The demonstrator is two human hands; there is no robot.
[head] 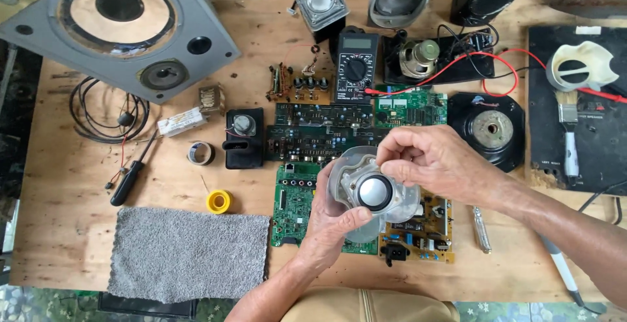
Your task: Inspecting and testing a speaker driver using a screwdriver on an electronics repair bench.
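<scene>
My left hand (334, 227) holds a small round speaker driver (372, 190) from below, thumb pressed on its lower rim. The driver has a clear plastic frame and a shiny silver dome in a black ring. My right hand (434, 162) comes in from the right and pinches the driver's top edge with its fingertips. Both hands hover above a green circuit board (294, 208) and a yellow circuit board (424, 234) near the table's front edge.
A grey cloth (189, 251) lies front left, beside a yellow tape roll (219, 201) and a black screwdriver (127, 181). A large grey speaker panel (124, 28) sits back left. A multimeter (356, 67) with red leads, more boards and several speaker parts crowd the back.
</scene>
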